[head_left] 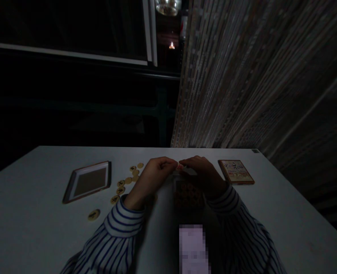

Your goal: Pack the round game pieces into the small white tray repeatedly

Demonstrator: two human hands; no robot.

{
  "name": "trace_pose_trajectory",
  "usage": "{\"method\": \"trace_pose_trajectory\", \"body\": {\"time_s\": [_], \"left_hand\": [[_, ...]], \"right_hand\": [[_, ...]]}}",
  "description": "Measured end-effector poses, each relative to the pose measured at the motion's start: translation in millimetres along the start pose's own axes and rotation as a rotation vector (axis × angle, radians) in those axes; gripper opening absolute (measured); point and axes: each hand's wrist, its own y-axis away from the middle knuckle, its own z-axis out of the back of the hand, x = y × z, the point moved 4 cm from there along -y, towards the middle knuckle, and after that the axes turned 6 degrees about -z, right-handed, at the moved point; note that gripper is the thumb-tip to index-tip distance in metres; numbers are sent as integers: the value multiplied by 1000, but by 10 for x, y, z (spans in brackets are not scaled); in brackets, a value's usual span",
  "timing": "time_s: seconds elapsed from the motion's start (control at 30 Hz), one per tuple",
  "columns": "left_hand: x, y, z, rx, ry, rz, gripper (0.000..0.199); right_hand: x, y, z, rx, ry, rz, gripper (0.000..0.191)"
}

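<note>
My left hand [158, 173] and my right hand [201, 175] meet above the middle of the table. Both have their fingertips pinched on a small pale piece with red marks [180, 166]; the fingers cover much of it, so its exact kind is unclear. Below my right hand, in shadow, a box [175, 205] holds several round pieces with reddish marks. Left of my left wrist lie several round wooden Chinese chess pieces [120, 190], some with dark characters facing up. One chess piece [94, 215] lies apart, nearer to me.
An open shallow tray [110, 175] rests on the white table [37, 224] at the left. At the right lies a flat case [237, 172] with printed characters. A blurred phone-like pale rectangle [194, 247] is close to me. A string curtain [214, 76] hangs behind the table.
</note>
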Motion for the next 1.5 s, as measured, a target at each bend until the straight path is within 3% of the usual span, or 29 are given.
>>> {"method": "trace_pose_trajectory", "body": {"time_s": [0.53,0.7,0.83,1.17,1.5], "left_hand": [[82,-9,-12,17,-91,-23,29],[124,-6,40,14,-246,-30,33],[131,-6,95,0,-441,-77,31],[117,60,24,149,-855,-105,30],[146,51,45,198,-930,-122,31]], "right_hand": [[18,3,-56,71,29,-12,25],[-37,22,-101,81,64,-9,26],[-109,44,-159,149,82,-10,23],[-203,53,-322,305,114,-26,21],[-197,60,-513,565,312,-66,24]]}}
